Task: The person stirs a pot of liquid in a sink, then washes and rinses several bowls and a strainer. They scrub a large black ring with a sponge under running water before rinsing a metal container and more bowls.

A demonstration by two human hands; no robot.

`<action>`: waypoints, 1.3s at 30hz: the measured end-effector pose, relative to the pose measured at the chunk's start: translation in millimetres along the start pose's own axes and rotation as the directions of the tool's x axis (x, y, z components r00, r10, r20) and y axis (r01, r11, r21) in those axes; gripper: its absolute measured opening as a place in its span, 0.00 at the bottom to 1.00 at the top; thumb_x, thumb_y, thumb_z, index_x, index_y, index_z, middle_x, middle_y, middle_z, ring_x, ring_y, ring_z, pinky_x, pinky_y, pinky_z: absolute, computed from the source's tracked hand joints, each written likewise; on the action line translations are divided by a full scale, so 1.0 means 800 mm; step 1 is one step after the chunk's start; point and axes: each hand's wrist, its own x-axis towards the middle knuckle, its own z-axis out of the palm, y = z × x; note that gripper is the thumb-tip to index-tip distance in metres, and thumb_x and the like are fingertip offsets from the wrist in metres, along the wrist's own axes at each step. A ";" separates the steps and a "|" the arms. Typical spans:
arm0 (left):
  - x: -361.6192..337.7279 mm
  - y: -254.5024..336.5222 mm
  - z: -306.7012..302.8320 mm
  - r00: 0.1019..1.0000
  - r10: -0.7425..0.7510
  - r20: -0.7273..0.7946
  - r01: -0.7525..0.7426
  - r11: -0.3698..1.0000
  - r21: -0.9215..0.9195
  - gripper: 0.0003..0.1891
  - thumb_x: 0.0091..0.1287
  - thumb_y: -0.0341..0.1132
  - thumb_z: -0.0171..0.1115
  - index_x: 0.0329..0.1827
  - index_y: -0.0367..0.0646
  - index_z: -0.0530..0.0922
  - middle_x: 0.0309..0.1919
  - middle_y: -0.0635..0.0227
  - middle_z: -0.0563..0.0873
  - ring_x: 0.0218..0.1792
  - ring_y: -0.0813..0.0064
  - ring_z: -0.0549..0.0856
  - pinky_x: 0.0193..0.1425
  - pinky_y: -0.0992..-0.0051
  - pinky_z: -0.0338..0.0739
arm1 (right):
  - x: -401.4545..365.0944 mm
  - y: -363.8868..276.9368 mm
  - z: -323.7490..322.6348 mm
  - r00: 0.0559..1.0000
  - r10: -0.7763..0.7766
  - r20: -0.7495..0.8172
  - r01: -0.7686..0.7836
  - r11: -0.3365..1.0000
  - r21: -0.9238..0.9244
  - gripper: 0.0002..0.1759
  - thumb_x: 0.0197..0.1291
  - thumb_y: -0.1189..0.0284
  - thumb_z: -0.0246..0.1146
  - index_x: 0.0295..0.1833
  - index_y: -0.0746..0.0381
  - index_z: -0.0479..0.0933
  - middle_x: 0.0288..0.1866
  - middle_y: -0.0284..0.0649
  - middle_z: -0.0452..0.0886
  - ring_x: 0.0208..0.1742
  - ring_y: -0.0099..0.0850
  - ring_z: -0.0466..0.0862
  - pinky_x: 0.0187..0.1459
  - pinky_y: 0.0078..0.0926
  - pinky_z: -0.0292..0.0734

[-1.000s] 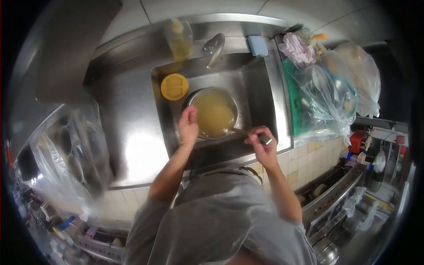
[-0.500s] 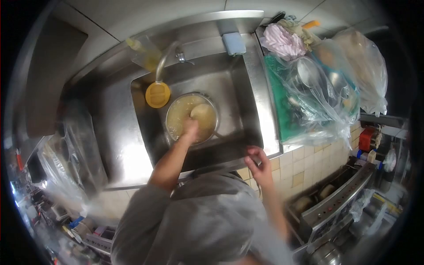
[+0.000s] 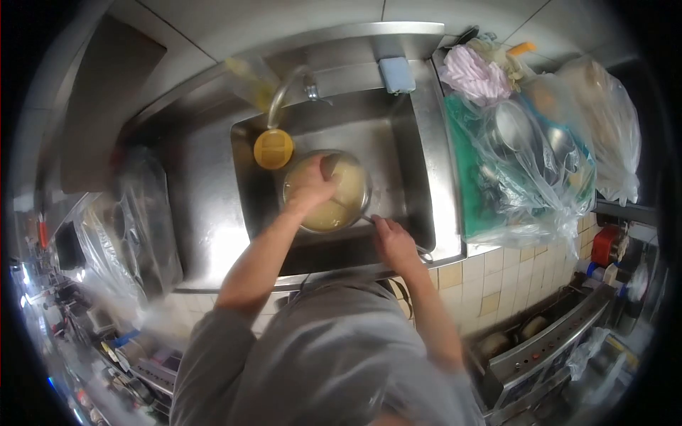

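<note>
A round metal pot [image 3: 367,190] of cloudy, pale yellow liquid sits in the steel sink. Over its left half is my left hand [image 3: 311,189], closed on a small bowl-like piece [image 3: 329,166] that shows as a dark curved edge; the fingers partly hide it. My right hand [image 3: 392,240] is closed around the pot's thin handle [image 3: 366,219], at the pot's lower right. What lies beneath the liquid's surface cannot be made out.
A curved faucet [image 3: 278,99] stands behind a yellow round object [image 3: 273,149]. A blue sponge [image 3: 397,75] rests on the back ledge. Right of the sink are a green board [image 3: 472,206], clear bags with metal utensils [image 3: 513,126] and a pink cloth [image 3: 477,73].
My left hand has lifted and turned, bringing the bowl-like piece up toward the pot's back. My right hand, open before near the sink's front edge, has moved left and taken hold of the handle.
</note>
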 end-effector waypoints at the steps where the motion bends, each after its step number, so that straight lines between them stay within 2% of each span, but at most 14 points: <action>1: 0.000 0.015 -0.013 1.000 0.003 0.001 -0.003 1.000 0.000 0.39 0.69 0.44 0.66 0.80 0.43 0.60 0.71 0.54 0.74 0.65 0.55 0.80 0.48 0.61 0.88 | 0.004 0.000 -0.001 1.000 0.001 -0.002 -0.001 1.000 -0.001 0.26 0.60 0.72 0.67 0.64 0.61 0.73 0.48 0.48 0.84 0.48 0.51 0.85 0.51 0.45 0.82; 3: 0.002 0.039 -0.042 0.980 -0.108 0.169 0.158 0.932 -0.325 0.44 0.68 0.57 0.67 0.80 0.41 0.60 0.71 0.53 0.73 0.67 0.56 0.78 0.59 0.59 0.83 | 0.016 -0.004 -0.004 1.000 0.017 -0.014 -0.015 0.991 0.134 0.21 0.65 0.75 0.64 0.63 0.64 0.74 0.42 0.48 0.84 0.39 0.48 0.86 0.44 0.40 0.83; 6: 0.083 0.014 -0.039 0.988 -0.155 -0.011 0.091 0.631 -0.770 0.46 0.69 0.64 0.64 0.78 0.39 0.62 0.69 0.51 0.74 0.68 0.56 0.76 0.69 0.57 0.75 | 0.014 -0.013 -0.011 0.993 0.121 -0.006 -0.096 0.818 0.567 0.16 0.71 0.77 0.60 0.62 0.67 0.76 0.35 0.46 0.83 0.33 0.39 0.84 0.39 0.32 0.80; 12: 0.223 0.015 -0.001 0.979 -0.200 0.042 0.075 0.157 -0.985 0.35 0.75 0.62 0.56 0.69 0.39 0.69 0.63 0.53 0.77 0.64 0.55 0.78 0.69 0.56 0.73 | 0.001 -0.021 -0.035 0.959 0.264 0.102 -0.257 0.660 0.706 0.14 0.75 0.73 0.59 0.60 0.67 0.78 0.31 0.34 0.80 0.31 0.19 0.76 0.33 0.20 0.74; 17: 0.210 0.021 -0.002 0.992 -0.081 0.097 0.099 0.018 -0.995 0.28 0.75 0.67 0.51 0.47 0.48 0.81 0.45 0.69 0.88 0.48 0.67 0.86 0.57 0.55 0.79 | 0.005 -0.025 -0.013 0.945 0.323 0.050 -0.268 0.677 0.685 0.12 0.76 0.70 0.60 0.56 0.67 0.79 0.31 0.30 0.79 0.30 0.16 0.74 0.31 0.18 0.71; 22: 0.081 0.050 -0.061 0.990 -0.132 0.048 0.125 0.668 -0.734 0.23 0.78 0.56 0.51 0.59 0.48 0.81 0.50 0.65 0.88 0.48 0.62 0.86 0.53 0.51 0.78 | 0.037 -0.059 -0.026 0.983 0.149 0.105 -0.181 0.734 0.655 0.12 0.77 0.67 0.58 0.51 0.66 0.78 0.31 0.29 0.77 0.34 0.16 0.74 0.37 0.17 0.72; 23: 0.081 0.028 -0.046 0.983 -0.003 -0.181 -0.094 0.846 -0.525 0.23 0.78 0.55 0.51 0.60 0.47 0.81 0.51 0.62 0.87 0.49 0.59 0.86 0.54 0.49 0.77 | 0.046 -0.079 -0.029 0.973 0.183 0.140 -0.229 0.695 0.682 0.13 0.77 0.67 0.58 0.52 0.66 0.78 0.31 0.29 0.77 0.34 0.16 0.74 0.37 0.18 0.71; 27: 0.015 0.002 -0.046 0.855 0.230 -0.465 -0.183 0.972 0.145 0.22 0.76 0.52 0.52 0.58 0.47 0.83 0.52 0.55 0.87 0.54 0.53 0.86 0.59 0.48 0.76 | 0.079 -0.112 -0.028 0.985 0.050 0.164 -0.142 0.774 0.618 0.14 0.78 0.67 0.57 0.55 0.66 0.79 0.30 0.28 0.76 0.33 0.17 0.74 0.36 0.18 0.71; 29: -0.002 -0.008 -0.045 0.355 0.532 -0.768 -0.250 0.846 0.471 0.20 0.75 0.50 0.53 0.53 0.46 0.85 0.46 0.57 0.89 0.53 0.54 0.87 0.59 0.50 0.77 | 0.087 -0.113 -0.015 0.992 -0.005 0.125 -0.071 0.801 0.595 0.14 0.78 0.68 0.56 0.56 0.67 0.79 0.30 0.28 0.77 0.32 0.17 0.75 0.36 0.18 0.71; 30: 0.000 -0.014 -0.057 0.341 0.523 -0.782 -0.236 0.852 0.467 0.20 0.75 0.50 0.53 0.53 0.46 0.85 0.46 0.57 0.89 0.53 0.54 0.87 0.59 0.50 0.77 | 0.091 -0.114 -0.011 0.991 -0.028 0.128 -0.054 0.806 0.590 0.14 0.78 0.68 0.56 0.56 0.67 0.79 0.30 0.28 0.77 0.32 0.17 0.75 0.36 0.18 0.71; 32: -0.002 -0.015 -0.100 0.849 0.130 -0.512 -0.250 0.953 -0.172 0.19 0.75 0.47 0.54 0.52 0.43 0.85 0.47 0.55 0.89 0.55 0.51 0.85 0.62 0.51 0.76 | 0.094 -0.122 -0.009 0.997 -0.057 0.054 0.015 0.811 0.585 0.13 0.77 0.70 0.56 0.56 0.67 0.79 0.30 0.28 0.77 0.32 0.17 0.74 0.36 0.17 0.71; 36: 0.018 -0.011 -0.130 0.976 -0.119 -0.182 0.022 0.887 -0.461 0.18 0.74 0.45 0.55 0.54 0.41 0.83 0.52 0.51 0.86 0.57 0.49 0.83 0.64 0.52 0.75 | 0.103 -0.147 -0.022 1.000 -0.010 0.000 0.007 0.784 0.621 0.12 0.77 0.70 0.56 0.52 0.67 0.79 0.29 0.28 0.76 0.32 0.17 0.74 0.35 0.17 0.70; 38: 0.002 0.005 -0.080 0.566 0.321 -0.759 -0.387 0.917 0.099 0.20 0.74 0.46 0.54 0.57 0.39 0.82 0.56 0.48 0.84 0.60 0.48 0.81 0.65 0.53 0.74 | 0.105 -0.158 -0.032 1.000 0.012 0.004 -0.012 0.829 0.559 0.10 0.77 0.70 0.56 0.48 0.67 0.78 0.28 0.28 0.75 0.31 0.17 0.73 0.34 0.18 0.70; 39: 0.000 0.006 -0.071 0.451 0.446 -0.773 -0.385 0.879 0.283 0.21 0.74 0.45 0.54 0.58 0.39 0.81 0.55 0.49 0.84 0.59 0.50 0.81 0.65 0.53 0.74 | 0.105 -0.161 -0.036 1.000 0.025 0.000 -0.021 0.832 0.554 0.10 0.77 0.70 0.56 0.48 0.67 0.78 0.28 0.28 0.75 0.31 0.17 0.73 0.34 0.18 0.70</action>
